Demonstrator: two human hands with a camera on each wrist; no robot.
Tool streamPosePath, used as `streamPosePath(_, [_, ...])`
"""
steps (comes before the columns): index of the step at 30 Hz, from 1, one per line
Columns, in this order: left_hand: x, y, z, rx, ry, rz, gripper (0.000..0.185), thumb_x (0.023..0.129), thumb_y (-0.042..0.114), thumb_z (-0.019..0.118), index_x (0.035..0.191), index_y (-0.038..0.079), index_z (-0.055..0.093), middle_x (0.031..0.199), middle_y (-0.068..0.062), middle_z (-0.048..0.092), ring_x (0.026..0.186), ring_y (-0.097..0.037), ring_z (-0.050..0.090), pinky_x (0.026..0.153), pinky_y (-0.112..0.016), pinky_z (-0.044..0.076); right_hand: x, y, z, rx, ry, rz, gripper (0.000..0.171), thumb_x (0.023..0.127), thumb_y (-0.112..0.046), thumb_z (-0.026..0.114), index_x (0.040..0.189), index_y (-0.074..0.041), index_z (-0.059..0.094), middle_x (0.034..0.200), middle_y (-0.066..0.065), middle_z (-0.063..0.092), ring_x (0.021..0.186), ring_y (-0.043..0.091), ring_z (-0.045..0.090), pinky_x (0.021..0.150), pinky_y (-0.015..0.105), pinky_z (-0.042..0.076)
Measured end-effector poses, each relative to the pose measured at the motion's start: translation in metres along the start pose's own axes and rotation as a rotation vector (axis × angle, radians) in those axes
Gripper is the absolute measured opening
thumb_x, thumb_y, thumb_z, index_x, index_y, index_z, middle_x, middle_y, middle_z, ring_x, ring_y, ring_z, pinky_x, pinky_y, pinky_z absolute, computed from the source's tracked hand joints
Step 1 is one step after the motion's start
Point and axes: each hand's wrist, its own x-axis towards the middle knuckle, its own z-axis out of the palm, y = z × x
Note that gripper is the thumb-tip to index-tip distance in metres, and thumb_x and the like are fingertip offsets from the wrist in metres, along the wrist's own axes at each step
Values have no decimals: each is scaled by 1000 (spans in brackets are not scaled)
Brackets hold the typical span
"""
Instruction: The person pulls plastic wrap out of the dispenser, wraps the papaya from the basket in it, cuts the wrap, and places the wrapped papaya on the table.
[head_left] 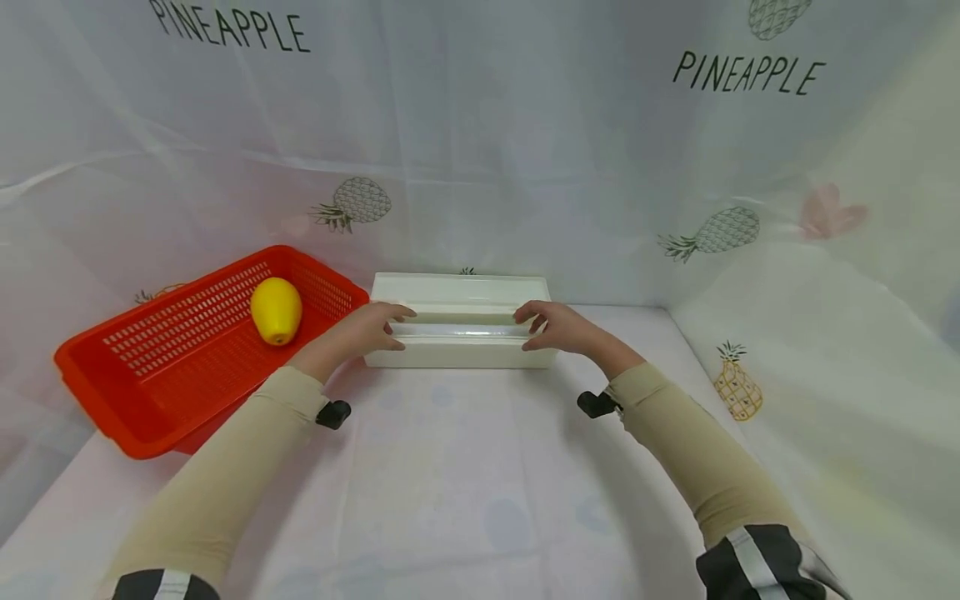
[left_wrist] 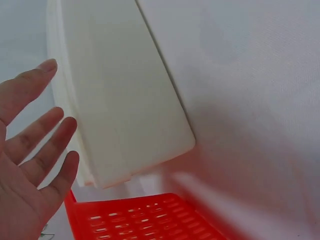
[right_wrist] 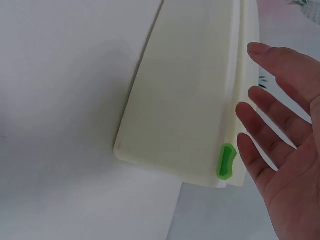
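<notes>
A long white box [head_left: 459,357], like a cling-film dispenser, stands on the cloth against the back. Its lid [head_left: 459,288] is raised behind, and a shiny clear roll [head_left: 465,331] lies along the inside. My left hand [head_left: 367,329] hovers at the box's left end, fingers spread and loosely bent. Over the other end is my right hand [head_left: 562,329], thumb and fingers apart. Both palms appear with nothing in them: the left hand [left_wrist: 25,175] and the right hand [right_wrist: 295,160] in their wrist views. A green slider [right_wrist: 226,162] sits at the box's right edge.
To the left, a red slotted basket [head_left: 187,367] stands close to the box and my left forearm. A yellow fruit [head_left: 276,312] lies in it. White pineapple-print cloth [head_left: 525,150] rises behind the table and on the right.
</notes>
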Motion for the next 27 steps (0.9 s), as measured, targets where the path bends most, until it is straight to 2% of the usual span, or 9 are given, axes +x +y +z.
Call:
streamPosePath(3, [4,0,2,15,-6,9,59,87,13,74,141,10,50,132,-17,55,110,-32,57,89,-40,53,2,1,1,-37,-17,25,52,82,-8,78,129,-2,56,130,14,56,110,30,55,87,39,50])
streamPosePath(10, [6,-2,-1,-3,-5,-33,54,90,16,72,139,8,51,129,-19,58,112,-33,57,93,-43,51,5,1,1,-76,-30,69,50,86,-11,74,131,-1,55,130,17,56,116,33,53,91,43,48])
streamPosePath(16, [6,-3,-4,-14,4,-62,45,92,16,68,133,5,53,123,-20,62,111,-34,58,96,-46,48,9,8,-2,-81,-15,46,39,87,-9,72,123,1,59,115,17,62,108,30,59,91,40,49])
streamPosePath(22, [10,-6,-7,9,62,-55,24,93,7,64,116,4,59,111,-16,65,103,-33,58,94,-44,49,13,15,-8,-46,-7,66,20,90,2,65,110,2,61,106,14,63,103,27,60,88,38,50])
streamPosePath(27, [12,-10,-9,53,70,-22,12,91,1,63,102,4,61,100,-13,63,96,-32,54,90,-43,49,14,14,-15,-46,-29,76,22,89,9,56,107,5,68,110,17,65,105,30,59,87,39,51])
